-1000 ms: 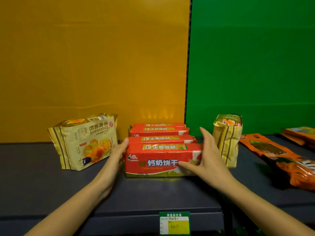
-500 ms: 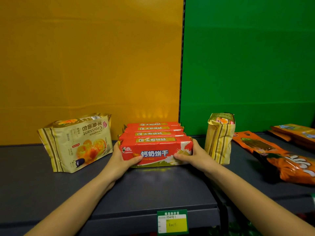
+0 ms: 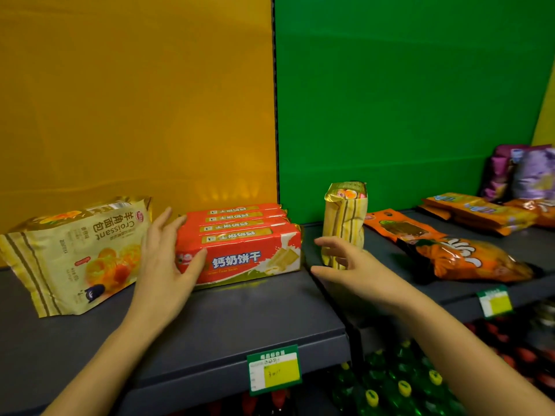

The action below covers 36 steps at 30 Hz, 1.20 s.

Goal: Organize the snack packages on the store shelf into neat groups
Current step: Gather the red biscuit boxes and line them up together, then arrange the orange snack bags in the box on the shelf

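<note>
On the dark grey shelf (image 3: 240, 319), a big pale-yellow croissant bag (image 3: 75, 253) leans at the left, and just right of it four red biscuit packs (image 3: 240, 244) with white lettering stand in a tight row running from near to far. The left hand (image 3: 165, 265) rests flat-fingered against the near pack's left end, thumb on its front. The right hand (image 3: 357, 271) hovers with fingers spread and grasping nothing, between the packs and an upright gold striped bag (image 3: 345, 223).
</note>
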Each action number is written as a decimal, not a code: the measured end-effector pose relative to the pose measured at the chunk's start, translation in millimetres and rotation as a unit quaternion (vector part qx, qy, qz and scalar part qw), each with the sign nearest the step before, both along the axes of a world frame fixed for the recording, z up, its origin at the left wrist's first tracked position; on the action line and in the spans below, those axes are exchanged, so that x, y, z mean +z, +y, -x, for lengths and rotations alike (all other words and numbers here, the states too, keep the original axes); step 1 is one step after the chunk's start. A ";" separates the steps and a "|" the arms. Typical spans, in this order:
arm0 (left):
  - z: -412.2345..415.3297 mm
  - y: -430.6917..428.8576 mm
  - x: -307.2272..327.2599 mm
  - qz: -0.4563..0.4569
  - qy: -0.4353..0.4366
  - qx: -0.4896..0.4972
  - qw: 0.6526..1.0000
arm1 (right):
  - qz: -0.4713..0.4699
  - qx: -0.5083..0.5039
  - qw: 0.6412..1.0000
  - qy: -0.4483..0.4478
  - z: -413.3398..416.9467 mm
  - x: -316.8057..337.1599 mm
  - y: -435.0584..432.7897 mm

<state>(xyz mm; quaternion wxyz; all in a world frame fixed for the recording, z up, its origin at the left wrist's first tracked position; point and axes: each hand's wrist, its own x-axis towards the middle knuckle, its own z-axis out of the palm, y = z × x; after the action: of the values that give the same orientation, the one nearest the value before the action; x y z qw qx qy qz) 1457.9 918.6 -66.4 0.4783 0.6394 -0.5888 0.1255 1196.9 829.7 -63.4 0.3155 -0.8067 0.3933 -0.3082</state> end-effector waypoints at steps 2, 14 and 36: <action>16.3 -0.5 6.5 0.004 -0.026 -0.047 0.999 | 0.019 -0.001 1.000 -0.009 31.2 8.4 2.3; 171.0 -42.7 -1.7 -0.107 -0.013 -0.231 0.967 | 0.082 -0.115 0.982 0.129 206.0 29.9 -75.3; 461.7 -204.4 20.6 -0.100 0.096 -0.258 0.956 | 0.105 -0.351 0.930 -0.013 466.2 35.3 -107.3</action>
<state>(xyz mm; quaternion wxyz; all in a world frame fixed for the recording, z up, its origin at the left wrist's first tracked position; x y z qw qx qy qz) 996.1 714.1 -45.8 0.4823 0.5195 -0.6945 -0.1235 730.7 722.4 -28.2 0.1056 -0.6417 0.6124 -0.4495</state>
